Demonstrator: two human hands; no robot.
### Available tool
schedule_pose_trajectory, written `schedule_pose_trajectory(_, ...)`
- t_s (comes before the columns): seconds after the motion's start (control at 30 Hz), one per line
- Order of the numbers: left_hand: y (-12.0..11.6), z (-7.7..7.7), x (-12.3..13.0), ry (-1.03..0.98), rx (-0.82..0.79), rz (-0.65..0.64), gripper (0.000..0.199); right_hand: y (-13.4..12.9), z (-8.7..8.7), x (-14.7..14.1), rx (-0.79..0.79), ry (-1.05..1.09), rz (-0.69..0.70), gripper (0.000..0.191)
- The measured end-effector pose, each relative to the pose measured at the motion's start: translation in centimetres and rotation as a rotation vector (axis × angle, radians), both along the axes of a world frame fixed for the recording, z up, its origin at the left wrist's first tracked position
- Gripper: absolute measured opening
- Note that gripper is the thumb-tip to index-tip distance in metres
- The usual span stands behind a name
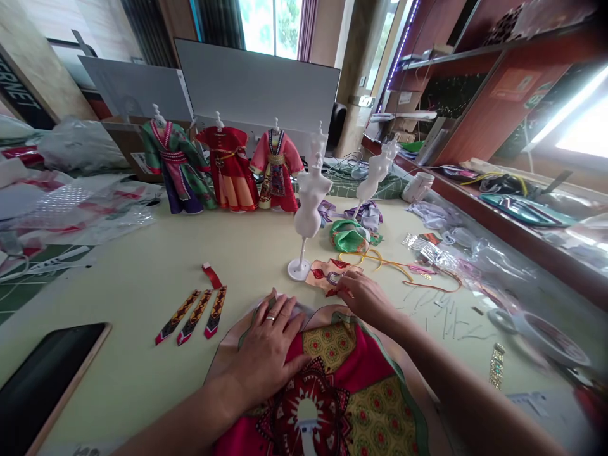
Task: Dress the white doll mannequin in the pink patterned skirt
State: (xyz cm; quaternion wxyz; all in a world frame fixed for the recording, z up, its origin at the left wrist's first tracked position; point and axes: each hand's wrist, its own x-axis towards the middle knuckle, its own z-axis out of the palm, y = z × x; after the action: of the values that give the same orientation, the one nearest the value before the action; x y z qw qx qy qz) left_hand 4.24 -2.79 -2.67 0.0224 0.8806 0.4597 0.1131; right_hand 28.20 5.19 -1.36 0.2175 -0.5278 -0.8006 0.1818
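The left hand lies open, fingers spread, on the patterned round cloth at the table's front — the right hand reaches to the peach fabric piece beside the white mannequin, its grip unclear.

"What stands behind the pale cream counter?"
"A wide grey flat panel, and beyond it a bright glass window with a mauve fabric curtain."
"At right?"
"Reddish-brown wooden shelving."

white letters "ernet" on a dark sign, carton label too small to read
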Motion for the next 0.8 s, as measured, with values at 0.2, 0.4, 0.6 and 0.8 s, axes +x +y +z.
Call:
schedule_pose_trajectory(0.2,0.0,-0.1,-0.2,-0.033,0.01,-0.007,0.058,1.4,1.8,1.6,-0.139,0.328,-0.072,0.015)
schedule_pose_trajectory(0.4,0.0,-0.1,-0.2,-0.032,-0.013,0.009,0.059,1.3,3.8,1.6,-0.275,0.598,-0.08,0.025)
schedule_pose_trajectory(0.6,1.1,-0.2,-0.8,-0.085,0.023,0.049,0.051,3.0,4.3,1.0,-0.18,0.737,-0.15,0.022)
schedule_pose_trajectory(0.8,3.0,-0.6,-1.4,-0.229,0.062,0.11,0.028,5.5,3.2,2.4,0.003,0.652,-0.298,0.022)
